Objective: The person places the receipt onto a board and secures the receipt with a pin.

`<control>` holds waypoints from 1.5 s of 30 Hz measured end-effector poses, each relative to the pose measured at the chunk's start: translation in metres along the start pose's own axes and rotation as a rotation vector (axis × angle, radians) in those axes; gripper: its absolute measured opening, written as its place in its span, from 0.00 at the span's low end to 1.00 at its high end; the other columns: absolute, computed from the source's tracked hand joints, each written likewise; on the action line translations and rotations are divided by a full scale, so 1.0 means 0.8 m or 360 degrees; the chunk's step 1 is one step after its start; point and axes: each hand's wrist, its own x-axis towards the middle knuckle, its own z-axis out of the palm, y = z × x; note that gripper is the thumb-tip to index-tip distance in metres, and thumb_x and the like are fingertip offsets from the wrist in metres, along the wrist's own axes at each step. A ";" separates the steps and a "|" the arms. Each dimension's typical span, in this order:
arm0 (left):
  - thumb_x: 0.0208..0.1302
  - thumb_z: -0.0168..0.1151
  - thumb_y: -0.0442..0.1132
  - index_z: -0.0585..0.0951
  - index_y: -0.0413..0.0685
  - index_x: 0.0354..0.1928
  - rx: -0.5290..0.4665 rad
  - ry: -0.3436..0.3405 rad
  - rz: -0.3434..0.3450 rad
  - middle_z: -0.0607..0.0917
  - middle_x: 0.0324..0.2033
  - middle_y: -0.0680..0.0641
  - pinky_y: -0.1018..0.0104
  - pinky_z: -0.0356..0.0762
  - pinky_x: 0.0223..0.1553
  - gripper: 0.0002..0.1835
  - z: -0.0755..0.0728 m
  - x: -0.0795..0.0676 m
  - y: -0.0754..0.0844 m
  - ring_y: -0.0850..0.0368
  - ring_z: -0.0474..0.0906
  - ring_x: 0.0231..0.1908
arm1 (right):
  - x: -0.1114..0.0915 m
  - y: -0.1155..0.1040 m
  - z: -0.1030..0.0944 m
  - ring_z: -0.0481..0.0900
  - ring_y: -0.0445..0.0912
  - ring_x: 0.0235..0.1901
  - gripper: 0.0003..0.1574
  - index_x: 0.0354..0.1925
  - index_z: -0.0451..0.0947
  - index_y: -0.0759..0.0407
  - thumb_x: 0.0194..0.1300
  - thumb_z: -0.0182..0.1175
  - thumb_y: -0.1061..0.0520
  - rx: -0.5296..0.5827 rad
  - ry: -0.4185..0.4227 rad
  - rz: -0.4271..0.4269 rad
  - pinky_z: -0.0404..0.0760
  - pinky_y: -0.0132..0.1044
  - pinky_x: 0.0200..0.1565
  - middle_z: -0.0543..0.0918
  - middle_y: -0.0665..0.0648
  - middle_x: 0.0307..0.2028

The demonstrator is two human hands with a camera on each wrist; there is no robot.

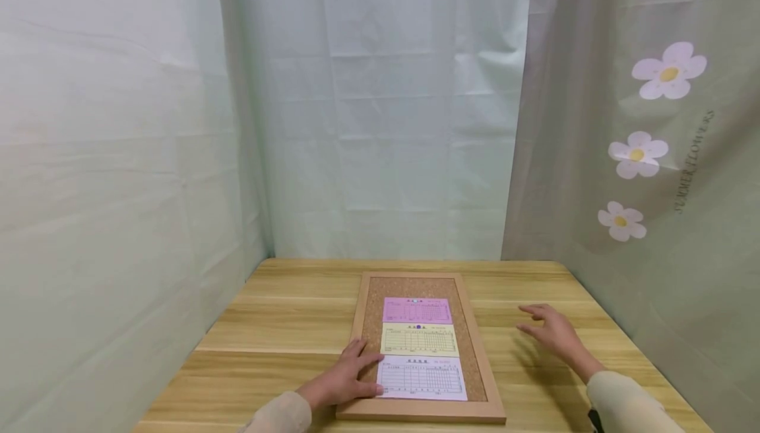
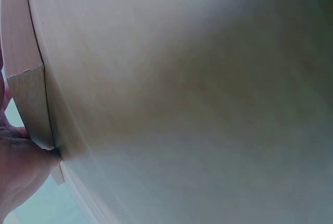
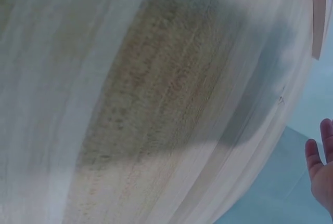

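Note:
A wood-framed cork board (image 1: 475,354) lies on the table. On it, top to bottom, are a pink printed slip (image 1: 417,311), a yellow slip (image 1: 419,340) and a white slip (image 1: 421,378). A pale dot, perhaps a pushpin, shows at the pink slip's top; a blue pushpin (image 1: 418,327) is at the yellow slip's top. My left hand (image 1: 343,375) rests with spread fingers on the board's left edge, fingertips at the white slip's left side. To the right of the board, my right hand (image 1: 553,334) hovers over the table, thumb and fingers apart, nothing visible between them.
The wood-grain table (image 1: 279,314) extends around the board on both sides. Pale curtains (image 1: 386,123) enclose the left, back and right; the right one carries printed flowers (image 1: 636,154). A small dark mark (image 3: 281,100) shows on the table in the right wrist view.

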 end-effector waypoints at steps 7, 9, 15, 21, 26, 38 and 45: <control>0.58 0.72 0.53 0.76 0.45 0.64 0.0003 -0.0002 -0.0004 0.54 0.72 0.27 0.28 0.46 0.65 0.34 0.000 0.000 0.002 0.27 0.41 0.73 | 0.003 0.006 -0.005 0.76 0.68 0.53 0.34 0.63 0.72 0.71 0.69 0.63 0.49 0.0114 -0.0035 0.0132 0.82 0.54 0.43 0.74 0.75 0.59; 0.58 0.72 0.53 0.76 0.45 0.64 0.0008 -0.0002 -0.0004 0.54 0.72 0.27 0.28 0.46 0.65 0.34 0.000 0.000 0.002 0.27 0.42 0.72 | 0.004 0.007 -0.006 0.77 0.68 0.53 0.35 0.64 0.70 0.72 0.70 0.62 0.49 0.0138 -0.0047 0.0166 0.82 0.54 0.43 0.74 0.76 0.59; 0.58 0.72 0.53 0.76 0.45 0.64 0.0024 0.0004 0.0002 0.54 0.72 0.27 0.28 0.46 0.65 0.35 0.001 0.001 0.001 0.27 0.42 0.72 | 0.008 0.012 -0.007 0.76 0.67 0.54 0.36 0.66 0.66 0.75 0.72 0.60 0.51 0.0201 -0.0069 0.0248 0.81 0.53 0.46 0.72 0.78 0.60; 0.58 0.72 0.54 0.76 0.47 0.65 0.0044 0.0010 0.0001 0.54 0.72 0.28 0.29 0.47 0.65 0.35 0.001 0.003 -0.002 0.28 0.42 0.73 | 0.009 0.016 -0.008 0.76 0.67 0.54 0.34 0.65 0.67 0.75 0.72 0.60 0.52 0.0205 -0.0083 0.0284 0.81 0.52 0.46 0.72 0.77 0.60; 0.58 0.72 0.54 0.76 0.47 0.65 0.0050 0.0007 0.0001 0.54 0.72 0.28 0.29 0.48 0.65 0.35 0.001 0.004 -0.002 0.28 0.42 0.73 | 0.009 0.022 -0.007 0.76 0.66 0.54 0.32 0.64 0.68 0.75 0.72 0.59 0.53 0.0211 -0.0103 0.0311 0.80 0.53 0.46 0.73 0.76 0.60; 0.59 0.71 0.54 0.76 0.47 0.65 0.0057 -0.0001 -0.0006 0.54 0.73 0.28 0.29 0.47 0.65 0.35 0.001 0.000 0.000 0.28 0.42 0.73 | 0.016 0.034 0.001 0.78 0.63 0.51 0.28 0.59 0.72 0.78 0.71 0.60 0.57 0.0263 -0.0162 0.0335 0.77 0.55 0.50 0.78 0.75 0.55; 0.58 0.71 0.55 0.76 0.46 0.65 0.0064 0.0021 0.0014 0.55 0.72 0.27 0.29 0.48 0.65 0.35 0.001 0.003 -0.001 0.27 0.43 0.72 | 0.016 0.047 0.002 0.75 0.69 0.55 0.28 0.59 0.71 0.79 0.71 0.60 0.57 0.0303 -0.0222 0.0331 0.73 0.60 0.55 0.77 0.76 0.54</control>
